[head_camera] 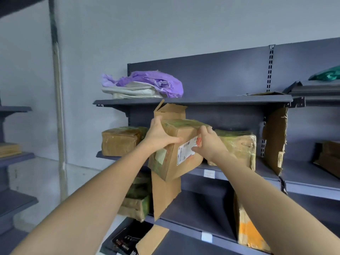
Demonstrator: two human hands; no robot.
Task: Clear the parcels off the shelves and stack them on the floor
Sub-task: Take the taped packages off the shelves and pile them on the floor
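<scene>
Both hands up at the middle shelf point(239, 169) of the grey rack. The left hand point(158, 134) grips the top left corner of a cardboard parcel point(181, 153), thumb across its near face, fingers over the top. The right hand point(209, 142) holds the parcel's right edge, fingers curled over the top, thumb on the white shipping label point(185, 150). The parcel is tilted, its near corner sticking out past the shelf lip; can't tell if its back still rests on the shelf.

Just behind it stands a taller open carton point(170, 111), flaps up, touching the shelf above. Left of the held parcel sits a tape-wrapped box point(120, 141); right of it, another wrapped box point(237, 147), close to the right hand. Further right, a torn cardboard sheet point(275, 140) leans upright.

Top shelf: a purple bag point(156, 81) lying on pale folded bags. Lower shelf: a stack of taped parcels point(137, 199) at left, a box w/ orange patch point(248, 230) at right. Bottom: a dark packet point(128, 238).
</scene>
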